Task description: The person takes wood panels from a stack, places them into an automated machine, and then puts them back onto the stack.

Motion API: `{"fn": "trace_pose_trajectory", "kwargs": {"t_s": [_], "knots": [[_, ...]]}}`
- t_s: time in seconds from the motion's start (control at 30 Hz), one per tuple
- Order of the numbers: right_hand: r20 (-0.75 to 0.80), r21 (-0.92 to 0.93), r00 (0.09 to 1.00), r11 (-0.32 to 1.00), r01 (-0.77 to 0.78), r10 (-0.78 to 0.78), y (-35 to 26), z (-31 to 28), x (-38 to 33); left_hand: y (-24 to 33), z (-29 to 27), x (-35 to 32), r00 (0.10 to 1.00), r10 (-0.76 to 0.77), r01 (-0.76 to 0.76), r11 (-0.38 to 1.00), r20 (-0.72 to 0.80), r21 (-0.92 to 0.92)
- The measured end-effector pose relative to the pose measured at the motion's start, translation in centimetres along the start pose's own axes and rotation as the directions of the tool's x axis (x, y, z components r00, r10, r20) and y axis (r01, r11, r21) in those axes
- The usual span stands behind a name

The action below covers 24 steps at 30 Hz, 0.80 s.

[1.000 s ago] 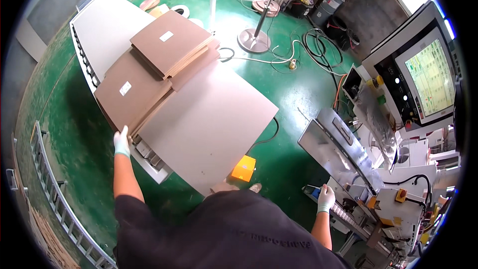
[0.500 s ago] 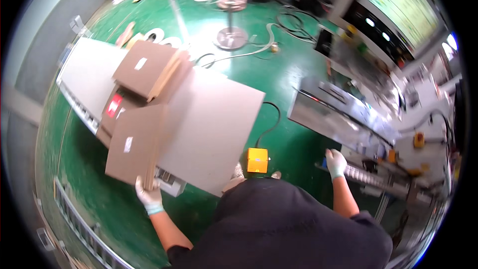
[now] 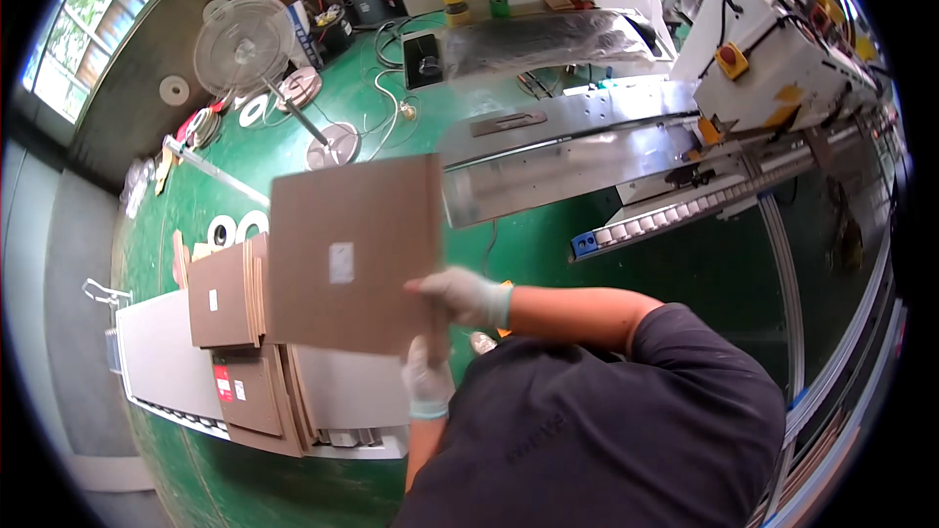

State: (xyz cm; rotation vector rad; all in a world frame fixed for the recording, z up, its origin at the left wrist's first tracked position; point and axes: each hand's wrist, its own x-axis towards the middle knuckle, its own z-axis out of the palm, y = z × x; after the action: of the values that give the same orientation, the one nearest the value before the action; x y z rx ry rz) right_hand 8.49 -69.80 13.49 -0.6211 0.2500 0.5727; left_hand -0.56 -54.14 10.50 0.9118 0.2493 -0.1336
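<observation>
A flat brown board (image 3: 352, 235) with a small white label is raised in front of me, its thick edge turned toward my right. My right hand (image 3: 469, 295), in a whitish glove, is closed on this right edge about halfway up. Lower down, my left hand (image 3: 427, 381), also gloved, grips the bottom right corner. Left of the held board, more brown boards (image 3: 220, 293) are piled on a pale table (image 3: 161, 342). A lower pile (image 3: 252, 391) beside them carries a red-and-white label.
To the right stands a machine with a metal bed (image 3: 577, 152), a roller rail (image 3: 665, 225) and a yellow box with a red button (image 3: 729, 59). A fan (image 3: 328, 142), white rolls (image 3: 223, 230) and loose cables (image 3: 386, 88) are on the green floor.
The board has been lifted off the pile and brought right, toward the machine. My right hand has come away from the rail and taken hold of it. My view has turned right.
</observation>
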Motion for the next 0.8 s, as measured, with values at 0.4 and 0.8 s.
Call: {"fn": "trace_pose_trajectory", "kwargs": {"t_s": [0.4,0.8], "knots": [[-0.528,-0.010,0.788,0.930,0.368,-0.317,-2.4,-16.9,-24.0,-3.6,4.9,15.6,0.838,-0.495,0.457,0.866,0.228,0.202],[-0.762,0.214,0.550,0.668,0.713,-0.343,2.6,-25.4,-27.6,-10.3,14.6,19.4,0.777,-0.256,-0.392,0.518,0.575,0.761]]}}
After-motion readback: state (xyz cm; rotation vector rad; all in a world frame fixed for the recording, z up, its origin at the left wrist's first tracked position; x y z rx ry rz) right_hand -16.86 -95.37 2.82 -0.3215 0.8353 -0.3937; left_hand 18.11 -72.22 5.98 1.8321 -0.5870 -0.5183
